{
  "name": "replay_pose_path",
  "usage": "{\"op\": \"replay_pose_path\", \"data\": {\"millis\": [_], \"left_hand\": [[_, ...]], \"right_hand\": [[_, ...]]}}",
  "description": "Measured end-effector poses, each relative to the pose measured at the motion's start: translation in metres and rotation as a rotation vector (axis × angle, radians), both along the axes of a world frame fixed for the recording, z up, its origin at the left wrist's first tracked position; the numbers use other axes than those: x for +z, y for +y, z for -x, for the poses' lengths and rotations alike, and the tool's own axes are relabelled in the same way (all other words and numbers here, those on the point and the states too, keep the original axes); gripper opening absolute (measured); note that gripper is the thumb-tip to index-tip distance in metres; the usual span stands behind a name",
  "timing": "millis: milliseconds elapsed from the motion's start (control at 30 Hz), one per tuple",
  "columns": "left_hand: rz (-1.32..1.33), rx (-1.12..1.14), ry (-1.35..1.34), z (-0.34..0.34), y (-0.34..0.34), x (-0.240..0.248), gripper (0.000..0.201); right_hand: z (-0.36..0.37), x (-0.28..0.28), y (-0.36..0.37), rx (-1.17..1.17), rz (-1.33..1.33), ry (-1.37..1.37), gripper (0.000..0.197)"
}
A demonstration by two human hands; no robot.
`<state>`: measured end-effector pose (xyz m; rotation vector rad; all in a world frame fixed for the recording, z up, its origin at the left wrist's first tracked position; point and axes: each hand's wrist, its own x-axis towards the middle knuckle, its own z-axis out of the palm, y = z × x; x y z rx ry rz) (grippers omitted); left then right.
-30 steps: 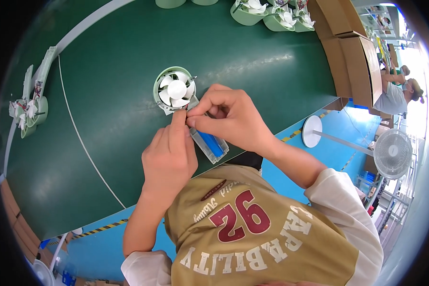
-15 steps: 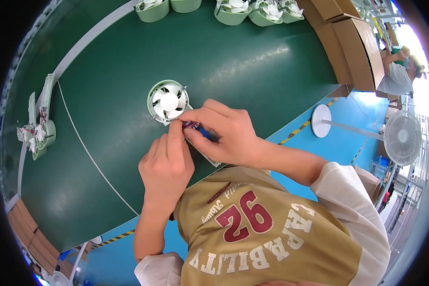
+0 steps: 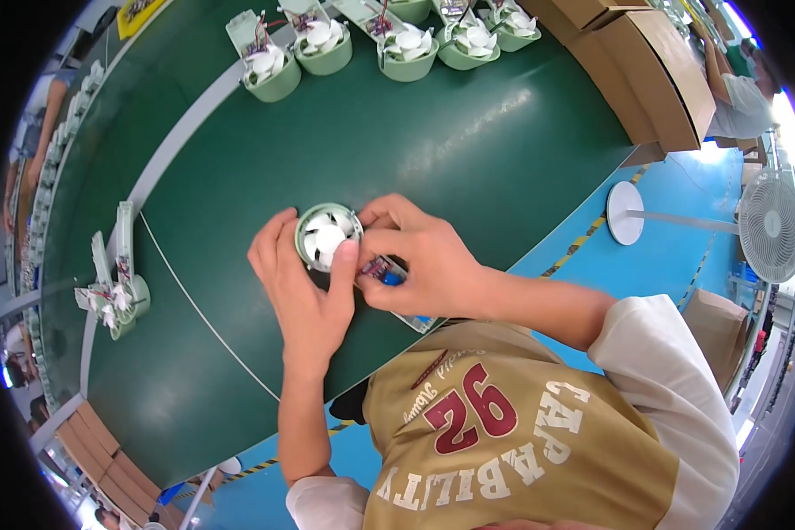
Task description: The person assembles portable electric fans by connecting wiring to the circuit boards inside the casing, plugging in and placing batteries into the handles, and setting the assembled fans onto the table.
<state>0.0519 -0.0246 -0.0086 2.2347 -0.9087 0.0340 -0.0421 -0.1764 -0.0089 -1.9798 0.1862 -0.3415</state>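
Along the near edge of the green surface, with a row of similar units at its far side, the two hands close around one fan unit; whether it rests flat or is slightly lifted, I cannot tell. The left hand has its fingers wrapped about the outer side, thumb pressed over the front. The right hand curls in from the other side, thumb and forefinger bent close to the joint between head and handle; what they pinch, if anything, is hidden.

The unit's long axis runs slantwise, from the round head, farther away and to the left, back to the end of the open casing near the edge on the right. The fan's front faces up. It looks light, a stiff plastic shell, smooth enough to slip a little under a loose grip. The pale green round housing seems the soundest place to take hold, by its outer wall; the casing's sides should serve as a second grip. The white fan probably turns and may flex if pushed. Inside the casing sit a blue part and, smallest, the wiring, likely the most fragile and best not pulled.
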Motion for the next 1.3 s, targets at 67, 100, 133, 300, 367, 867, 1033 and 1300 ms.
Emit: {"op": "replay_pose_path", "data": {"millis": [67, 100, 133, 300, 367, 867, 1033, 1300], "left_hand": [[0.100, 0.022, 0.141, 0.006, 0.000, 0.002, 0.048], [0.194, 0.063, 0.294, 0.011, 0.002, 0.003, 0.047], [0.410, 0.091, 0.556, 0.016, 0.002, 0.004, 0.045], [0.700, 0.208, 0.949, 0.015, -0.005, 0.014, 0.036], [0.761, 0.244, 0.955, -0.002, -0.004, 0.016, 0.034], [1.023, 0.408, 0.492, -0.425, -0.007, -0.023, 0.054], [0.083, 0.663, 0.022, -0.448, 0.015, -0.037, 0.081], [0.305, 0.242, -0.160, -0.219, -0.104, 0.015, 0.075]], "right_hand": [[0.005, -0.007, -0.004, 0.041, -0.104, -0.057, 0.020], [0.006, -0.005, -0.004, 0.035, -0.104, -0.073, 0.020], [0.008, -0.001, -0.005, 0.068, -0.144, -0.088, 0.020], [0.001, -0.001, -0.008, 0.133, -0.193, -0.157, 0.024], [-0.002, 0.005, -0.012, 0.071, -0.300, -0.158, 0.027], [0.038, -0.006, -0.045, 0.043, 0.022, -0.092, 0.013], [0.036, -0.006, -0.049, 0.023, 0.004, -0.085, 0.011], [0.038, -0.010, -0.047, 0.029, 0.048, -0.044, 0.010]]}}
